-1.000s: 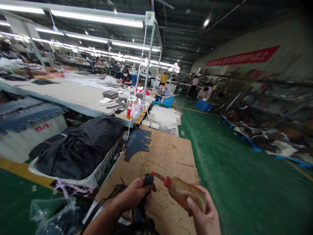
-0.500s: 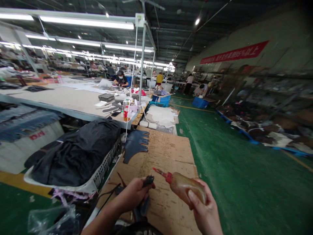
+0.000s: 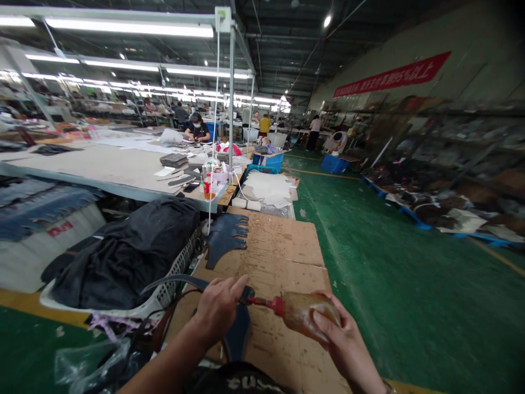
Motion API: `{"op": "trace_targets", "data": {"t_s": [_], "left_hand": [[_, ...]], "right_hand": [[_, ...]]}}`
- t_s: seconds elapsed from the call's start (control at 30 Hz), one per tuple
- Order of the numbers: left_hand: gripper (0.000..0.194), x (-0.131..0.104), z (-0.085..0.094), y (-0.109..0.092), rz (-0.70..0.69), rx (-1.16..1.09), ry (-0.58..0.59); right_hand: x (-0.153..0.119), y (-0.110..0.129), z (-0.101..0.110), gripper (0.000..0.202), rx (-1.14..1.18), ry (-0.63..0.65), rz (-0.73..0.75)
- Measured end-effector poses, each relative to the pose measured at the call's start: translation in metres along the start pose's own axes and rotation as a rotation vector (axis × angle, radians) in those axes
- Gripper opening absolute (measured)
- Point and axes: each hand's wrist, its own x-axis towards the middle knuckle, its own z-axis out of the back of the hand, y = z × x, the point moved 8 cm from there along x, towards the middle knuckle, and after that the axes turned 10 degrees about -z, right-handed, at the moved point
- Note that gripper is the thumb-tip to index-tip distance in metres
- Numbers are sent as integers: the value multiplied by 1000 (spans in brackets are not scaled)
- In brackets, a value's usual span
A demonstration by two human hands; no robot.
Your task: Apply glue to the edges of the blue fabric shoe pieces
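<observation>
- An amber squeeze bottle (image 3: 299, 314) is held nearly level above the cardboard (image 3: 287, 238), its red nozzle (image 3: 266, 302) pointing left.
- The right hand (image 3: 338, 328) is wrapped around the bottle's rear half, thumb pressed against its side, a grip that seems suited to squeezing and aiming together.
- Left of the bottle, the left hand (image 3: 217, 309) is closed over a dark strap (image 3: 191, 281), whose end pokes out toward the nozzle; this hold likely keeps that end steady. Whether nozzle and strap touch is hard to tell at this size.
- Left of the bottle and nearer the wearer lies a dark blue piece (image 3: 239, 331); beyond the bottle, a fringed piece (image 3: 223, 238) rests flat, apparently placed clear of both hands.
- Farther left of the bottle, black cloth (image 3: 131, 254) fills a white basket (image 3: 177, 269); past that, a long worktop (image 3: 102, 167) carries stacked pieces (image 3: 173, 159) beneath tube lamps (image 3: 131, 27).
- Right of the bottle spreads green floor (image 3: 353, 246); far beyond it hangs a red banner (image 3: 394, 75).
</observation>
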Motion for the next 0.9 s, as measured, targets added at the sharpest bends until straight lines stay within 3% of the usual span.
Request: {"op": "trace_targets", "data": {"t_s": [0.13, 0.27, 0.43, 0.6, 0.73, 0.9], "left_hand": [[50, -2, -3, -2, -18, 24, 11], [49, -5, -6, -2, -30, 37, 12], [47, -8, -4, -3, -63, 63, -70], [46, -10, -1, -6, -74, 53, -166], [47, -12, -6, -5, -63, 34, -144], [45, -10, -12, -1, -55, -8, -67]], "right_hand": [[-2, -17, -5, 58, 70, 76, -131], [2, -21, -2, 63, 112, 35, -170], [11, -24, 5, 59, 153, -56, -140], [11, -34, -2, 61, 159, -8, -209], [5, -43, -2, 64, 170, -4, -286], [-2, -50, -12, 62, 209, 90, -307]]}}
